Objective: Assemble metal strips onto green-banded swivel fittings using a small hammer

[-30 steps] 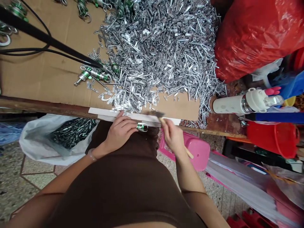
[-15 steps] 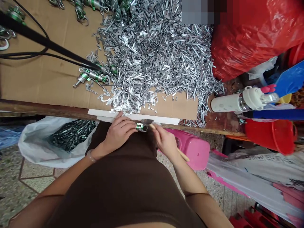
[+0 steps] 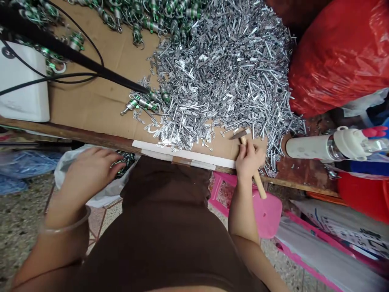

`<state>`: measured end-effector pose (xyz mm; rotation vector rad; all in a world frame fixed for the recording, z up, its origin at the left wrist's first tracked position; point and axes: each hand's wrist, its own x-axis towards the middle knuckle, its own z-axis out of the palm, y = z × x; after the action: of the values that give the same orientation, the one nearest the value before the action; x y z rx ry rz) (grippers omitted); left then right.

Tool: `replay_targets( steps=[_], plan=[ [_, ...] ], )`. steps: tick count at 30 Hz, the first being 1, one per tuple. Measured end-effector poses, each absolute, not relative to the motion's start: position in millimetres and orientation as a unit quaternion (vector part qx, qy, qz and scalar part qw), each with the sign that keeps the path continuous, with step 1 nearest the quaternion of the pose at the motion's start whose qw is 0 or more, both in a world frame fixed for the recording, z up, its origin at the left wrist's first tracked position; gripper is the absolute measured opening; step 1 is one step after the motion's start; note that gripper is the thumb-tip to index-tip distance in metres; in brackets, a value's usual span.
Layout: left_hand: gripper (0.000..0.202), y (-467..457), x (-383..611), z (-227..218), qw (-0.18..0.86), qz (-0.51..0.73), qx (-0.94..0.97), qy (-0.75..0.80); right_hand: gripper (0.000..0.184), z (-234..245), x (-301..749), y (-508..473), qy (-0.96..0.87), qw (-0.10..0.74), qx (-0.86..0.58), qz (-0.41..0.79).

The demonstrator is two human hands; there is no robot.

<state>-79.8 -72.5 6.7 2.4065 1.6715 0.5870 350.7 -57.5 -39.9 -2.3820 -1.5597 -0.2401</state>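
Observation:
My right hand [image 3: 249,160] rests at the table's front edge, fingers wrapped round a small hammer [image 3: 259,184]. The hammer's metal head lies over the cardboard, and its wooden handle sticks out below the hand. Over a white bag [image 3: 65,164] at the left is my left hand [image 3: 91,174], smeared by motion with its fingers bent. Whether anything is between those fingers cannot be made out. Dark metal pieces [image 3: 129,162] show inside the bag beside the fingertips. A large heap of small silvery links and pins [image 3: 212,81] spreads in front of me.
Green-and-silver hooked fittings [image 3: 152,24] lie along the back, with a few [image 3: 141,103] nearer the front. A black pole [image 3: 106,73] and cables cross from the left. A white bottle [image 3: 316,147] lies at right, near a red bag [image 3: 340,61]. Below is a pink stool [image 3: 267,215].
My left hand has gone left from the table edge to the bag; the green-and-silver fitting it held is out of sight. My right hand has moved right with the hammer. The view has shifted left.

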Motion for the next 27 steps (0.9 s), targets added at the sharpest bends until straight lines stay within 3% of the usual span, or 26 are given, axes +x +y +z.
replay_targets(
  steps=[4,9,15,21,25,27],
  plan=[
    [0.023,-14,-62,5,0.000,0.194,0.797,0.572,0.045,-21,330,-57,-0.532,0.194,-0.821,-0.077],
    [0.036,60,-26,8,0.017,0.178,0.840,0.512,0.038,-2,304,-62,-0.565,0.244,-0.788,-0.010],
    [0.064,70,-26,1,0.053,0.181,0.808,0.559,0.030,3,287,-57,-0.587,0.272,-0.760,0.059],
    [0.026,60,-31,-3,0.106,0.256,0.770,0.575,0.023,2,268,-25,-0.561,0.176,-0.796,0.142],
    [0.026,27,-23,1,0.040,0.310,0.772,0.554,0.016,-9,262,-14,-0.569,0.172,-0.791,0.146],
    [0.024,0,-13,0,0.103,0.299,0.795,0.519,0.014,-9,262,-19,-0.583,0.191,-0.774,0.154]
  ],
)
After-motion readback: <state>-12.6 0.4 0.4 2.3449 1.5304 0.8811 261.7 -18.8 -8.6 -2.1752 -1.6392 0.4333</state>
